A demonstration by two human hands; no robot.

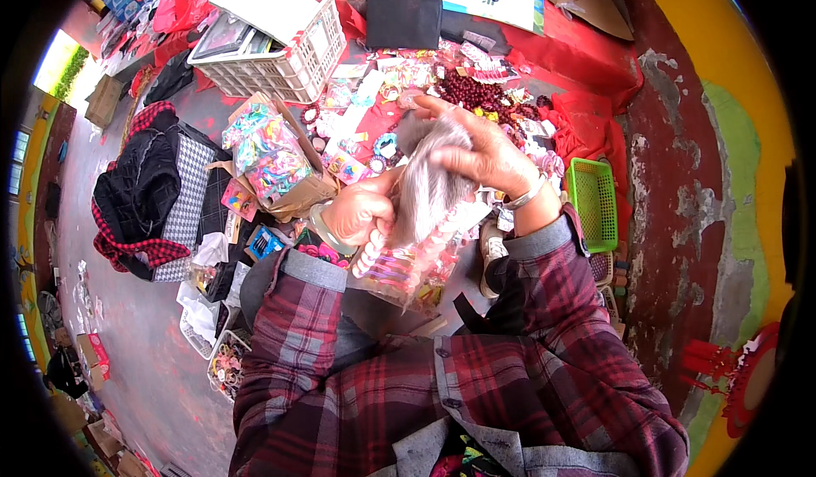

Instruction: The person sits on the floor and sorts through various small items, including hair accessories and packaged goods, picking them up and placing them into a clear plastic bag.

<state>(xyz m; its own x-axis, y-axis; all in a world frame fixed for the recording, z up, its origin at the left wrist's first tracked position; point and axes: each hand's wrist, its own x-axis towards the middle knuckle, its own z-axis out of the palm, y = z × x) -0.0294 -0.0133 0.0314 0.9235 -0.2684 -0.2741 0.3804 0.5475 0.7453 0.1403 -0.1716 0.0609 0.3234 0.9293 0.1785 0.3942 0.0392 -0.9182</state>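
A bundle of silvery-grey, hair-like strands (432, 190) is held up between my two hands. My left hand (355, 214) is closed at its left edge, the fingertips pinched together. My right hand (483, 152) grips the bundle from the upper right, fingers bent over its top. Pale pink round beads (367, 254) hang just below my left hand; whether the hand holds them too, I cannot tell. Under the bundle, clear plastic packs with pink and purple items (412, 275) are partly hidden.
Left of my hands stands an open cardboard box (302, 195) of colourful packets. Dark red beads (472, 93) and hair ties lie beyond. A white crate (310, 61) is at the back left, a green basket (592, 205) at the right. A dark jacket (140, 197) lies farther left.
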